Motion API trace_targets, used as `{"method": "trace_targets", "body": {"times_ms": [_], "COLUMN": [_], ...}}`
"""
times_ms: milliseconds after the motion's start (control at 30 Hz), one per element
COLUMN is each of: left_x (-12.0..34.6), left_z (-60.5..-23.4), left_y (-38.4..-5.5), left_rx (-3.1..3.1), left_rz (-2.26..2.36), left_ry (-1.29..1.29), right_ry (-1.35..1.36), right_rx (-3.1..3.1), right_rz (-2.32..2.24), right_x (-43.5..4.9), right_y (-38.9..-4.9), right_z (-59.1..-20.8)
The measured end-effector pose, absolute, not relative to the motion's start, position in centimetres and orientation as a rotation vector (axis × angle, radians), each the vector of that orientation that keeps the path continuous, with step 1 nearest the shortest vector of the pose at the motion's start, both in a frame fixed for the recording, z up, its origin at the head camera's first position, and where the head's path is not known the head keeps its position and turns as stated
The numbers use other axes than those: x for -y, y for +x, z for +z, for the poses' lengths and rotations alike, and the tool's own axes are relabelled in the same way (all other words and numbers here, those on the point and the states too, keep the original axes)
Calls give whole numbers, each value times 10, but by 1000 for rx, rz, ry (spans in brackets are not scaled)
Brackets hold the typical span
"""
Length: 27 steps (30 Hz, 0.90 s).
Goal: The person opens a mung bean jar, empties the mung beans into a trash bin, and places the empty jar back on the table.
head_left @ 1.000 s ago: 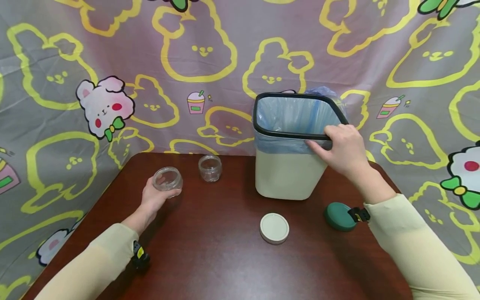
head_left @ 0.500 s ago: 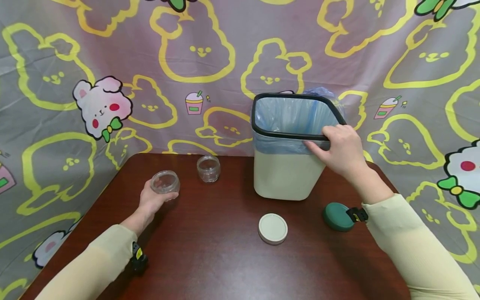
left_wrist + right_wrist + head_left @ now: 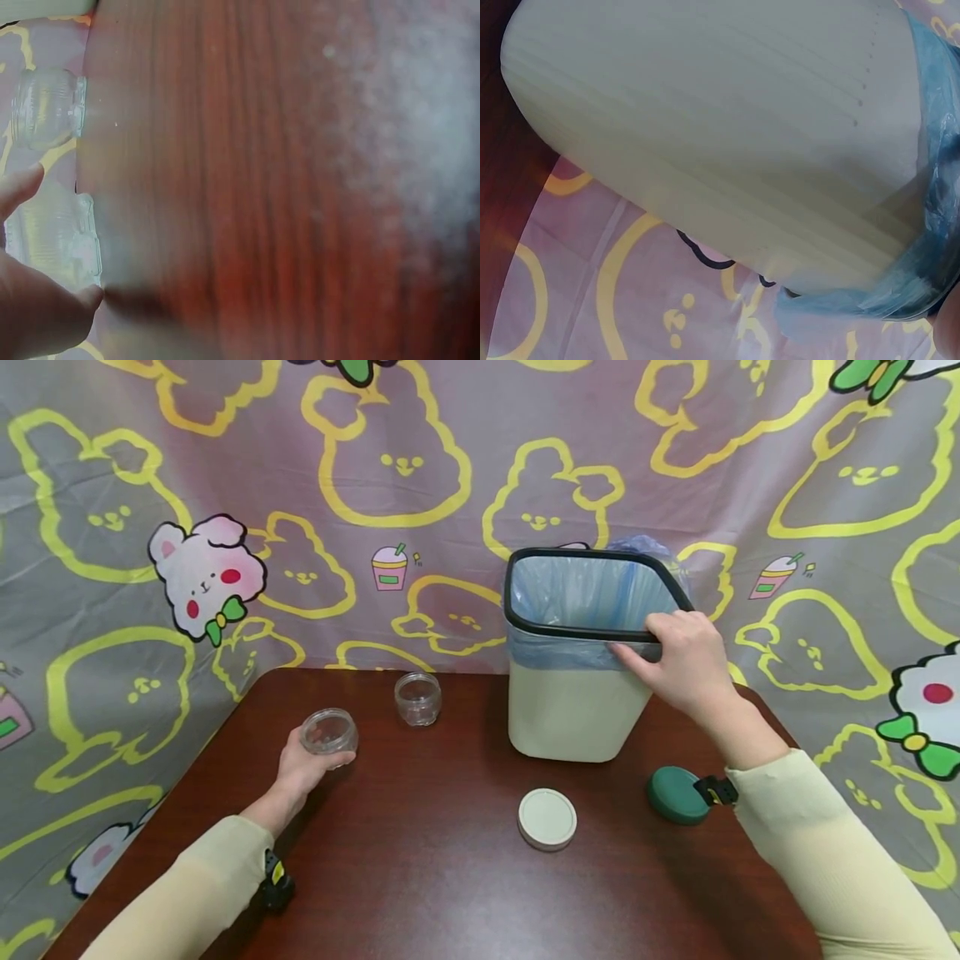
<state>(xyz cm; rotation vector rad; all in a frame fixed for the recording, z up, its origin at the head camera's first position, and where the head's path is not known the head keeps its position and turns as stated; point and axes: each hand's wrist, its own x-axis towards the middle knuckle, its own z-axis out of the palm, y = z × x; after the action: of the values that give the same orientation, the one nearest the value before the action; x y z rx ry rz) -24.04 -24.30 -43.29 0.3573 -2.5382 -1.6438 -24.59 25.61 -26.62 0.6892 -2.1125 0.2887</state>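
Observation:
On the left side of the table, my left hand (image 3: 300,768) grips a clear, lidless jar (image 3: 330,733) by its sides, mouth up. The left wrist view shows the thumb and a finger on either side of this jar (image 3: 52,225); whether its base touches the table I cannot tell. A second clear jar (image 3: 418,700) stands behind it to the right. My right hand (image 3: 686,656) holds the black rim of a cream trash bin (image 3: 573,714) at its near right corner. A blue bag (image 3: 555,652) lines the bin and folds over its outside.
A white lid (image 3: 547,819) lies on the brown table (image 3: 420,877) in front of the bin. To its right, a green lid (image 3: 677,793) is partly covered by the right wrist strap. A patterned curtain (image 3: 435,468) hangs behind the table.
My left hand has come slightly nearer and lower with the jar. The right hand stays on the bin's rim, and the bin and lids have not moved.

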Motion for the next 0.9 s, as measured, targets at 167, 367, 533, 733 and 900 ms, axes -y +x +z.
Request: {"method": "trace_targets", "body": {"times_ms": [167,367,533,733,900], "left_x": [243,243,247,244,226], "left_z": [-432,-432,-420,-387,-363], "left_y": [-243,-245,-237,-225,-217], "left_rx": [2561,2633,2662,2724,2778], "left_rz": [-1608,-1541,-1373,-1053,-693], "left_ry": [288,252,164,-89,-302], "right_ry": [690,706,741,815,880], "right_rx": [2117,2241,2343,2332,2260], "right_rz": [287,251,285,327,298], "right_x": [-259,-264,-265,-269,-272], "right_y": [-245,-239,-231,-220,-211], "right_z": [-264,-252,-243,-237,-236]}}
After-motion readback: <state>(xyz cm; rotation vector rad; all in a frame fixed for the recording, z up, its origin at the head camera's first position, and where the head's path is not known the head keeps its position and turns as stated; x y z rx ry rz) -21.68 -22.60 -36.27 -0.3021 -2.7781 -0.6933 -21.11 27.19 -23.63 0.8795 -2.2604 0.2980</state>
